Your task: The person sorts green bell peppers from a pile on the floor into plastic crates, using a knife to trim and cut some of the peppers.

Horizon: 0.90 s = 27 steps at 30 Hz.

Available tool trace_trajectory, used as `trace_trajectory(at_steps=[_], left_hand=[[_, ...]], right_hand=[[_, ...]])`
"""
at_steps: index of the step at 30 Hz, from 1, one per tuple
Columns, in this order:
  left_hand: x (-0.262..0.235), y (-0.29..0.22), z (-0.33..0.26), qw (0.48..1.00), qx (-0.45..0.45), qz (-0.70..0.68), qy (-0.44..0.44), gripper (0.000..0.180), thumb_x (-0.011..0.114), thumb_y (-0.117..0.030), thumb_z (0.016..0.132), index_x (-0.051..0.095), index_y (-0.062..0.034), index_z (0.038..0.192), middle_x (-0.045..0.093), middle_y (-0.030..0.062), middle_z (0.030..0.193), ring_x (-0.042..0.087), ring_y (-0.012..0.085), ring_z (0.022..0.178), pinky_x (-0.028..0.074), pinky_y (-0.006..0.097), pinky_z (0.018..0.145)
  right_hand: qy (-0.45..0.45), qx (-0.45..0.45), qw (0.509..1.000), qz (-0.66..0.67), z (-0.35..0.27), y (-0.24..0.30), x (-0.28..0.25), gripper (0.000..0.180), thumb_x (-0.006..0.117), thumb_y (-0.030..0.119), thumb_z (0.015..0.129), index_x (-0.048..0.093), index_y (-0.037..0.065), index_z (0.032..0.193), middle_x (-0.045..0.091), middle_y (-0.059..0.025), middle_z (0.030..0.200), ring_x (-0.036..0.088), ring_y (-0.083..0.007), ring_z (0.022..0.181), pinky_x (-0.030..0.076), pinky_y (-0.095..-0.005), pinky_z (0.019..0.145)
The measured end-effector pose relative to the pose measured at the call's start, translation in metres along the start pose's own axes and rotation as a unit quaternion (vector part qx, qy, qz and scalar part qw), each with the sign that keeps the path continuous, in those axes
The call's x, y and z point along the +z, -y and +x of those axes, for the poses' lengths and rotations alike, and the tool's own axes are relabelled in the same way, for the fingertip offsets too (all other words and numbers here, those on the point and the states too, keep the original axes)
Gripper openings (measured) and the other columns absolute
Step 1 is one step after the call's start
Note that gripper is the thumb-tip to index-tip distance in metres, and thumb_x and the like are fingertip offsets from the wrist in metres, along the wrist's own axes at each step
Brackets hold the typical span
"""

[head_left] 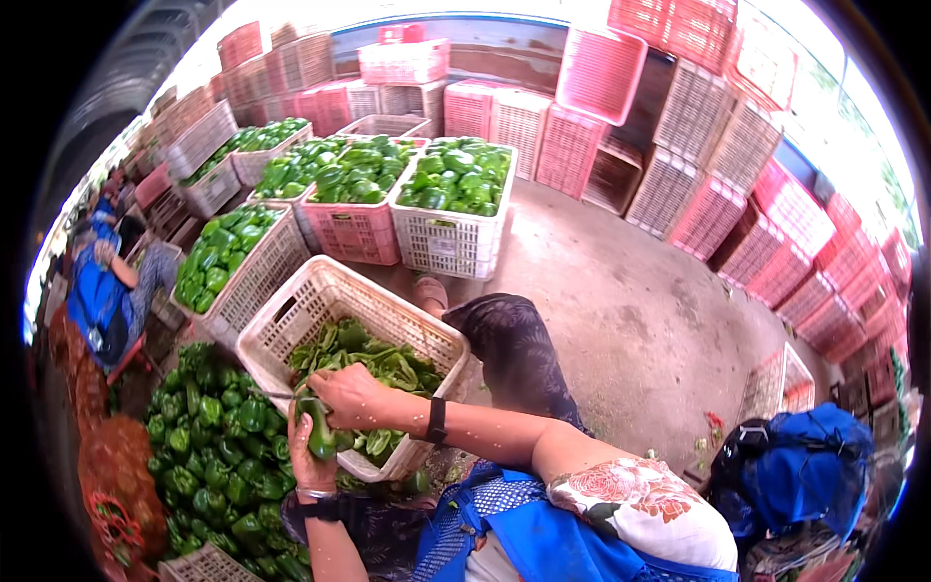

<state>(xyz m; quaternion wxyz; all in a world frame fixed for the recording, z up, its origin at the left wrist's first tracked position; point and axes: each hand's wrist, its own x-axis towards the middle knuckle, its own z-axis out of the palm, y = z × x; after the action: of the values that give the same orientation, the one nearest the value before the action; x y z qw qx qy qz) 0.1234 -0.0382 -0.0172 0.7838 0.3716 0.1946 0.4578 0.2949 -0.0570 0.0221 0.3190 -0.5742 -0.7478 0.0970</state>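
Observation:
My left hand (308, 468) is wrapped round a green bell pepper (320, 432), held upright beside the near left corner of a white plastic crate (264, 335). Close against the pepper's top, my right hand (357, 396) is closed on what looks like a small knife; its thin dark blade (276, 394) sticks out to the left. Most of the handle is hidden by my fingers. Green leafy trimmings (364, 354) lie inside the crate under my right wrist. Below and left of my hands spreads a big heap of green bell peppers (218, 446).
Full pepper crates (451, 242) stand ahead and left. Stacked pink and white crates (698, 136) line the far and right sides. An orange mesh sack (121, 475) sits left of the heap. Another person in blue (102, 291) sits far left. A blue bundle (800, 466) lies right.

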Motion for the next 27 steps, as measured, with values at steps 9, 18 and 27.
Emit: trace_trajectory(at_steps=[9, 18, 27], left_hand=[[0.012, 0.013, 0.003, 0.994, -0.111, 0.006, -0.004, 0.057, 0.06, -0.012, 0.092, 0.041, -0.007, 0.146, 0.059, 0.0088, 0.131, 0.062, 0.0192, 0.111, 0.053, 0.033, 0.09], [0.004, 0.012, -0.004, 0.986, -0.147, -0.055, -0.06, 0.038, 0.071, -0.018, 0.089, 0.054, -0.0137, 0.123, 0.064, 0.0018, 0.11, 0.063, 0.0139, 0.093, 0.055, 0.031, 0.078], [-0.006, 0.04, 0.023, 0.981, -0.108, -0.075, -0.143, 0.02, 0.07, -0.02, 0.09, 0.059, -0.0167, 0.107, 0.064, -0.0026, 0.096, 0.065, 0.0138, 0.083, 0.056, 0.034, 0.069]], right_hand=[[0.068, 0.138, 0.984, 0.087, -0.016, -0.031, -0.015, 0.066, 0.083, 0.023, 0.058, 0.064, 0.011, 0.12, 0.071, -0.0164, 0.098, 0.07, -0.0333, 0.086, 0.056, -0.0413, 0.078], [0.07, 0.131, 0.896, 0.418, -0.014, -0.048, 0.01, 0.055, 0.078, 0.003, 0.06, 0.066, -0.004, 0.113, 0.069, -0.0066, 0.089, 0.062, -0.0134, 0.078, 0.051, -0.0287, 0.072], [-0.033, 0.185, 0.961, 0.202, -0.001, -0.07, 0.064, 0.024, 0.065, 0.008, 0.071, 0.066, -0.009, 0.088, 0.065, -0.0269, 0.074, 0.068, -0.0329, 0.072, 0.051, -0.0422, 0.066]])
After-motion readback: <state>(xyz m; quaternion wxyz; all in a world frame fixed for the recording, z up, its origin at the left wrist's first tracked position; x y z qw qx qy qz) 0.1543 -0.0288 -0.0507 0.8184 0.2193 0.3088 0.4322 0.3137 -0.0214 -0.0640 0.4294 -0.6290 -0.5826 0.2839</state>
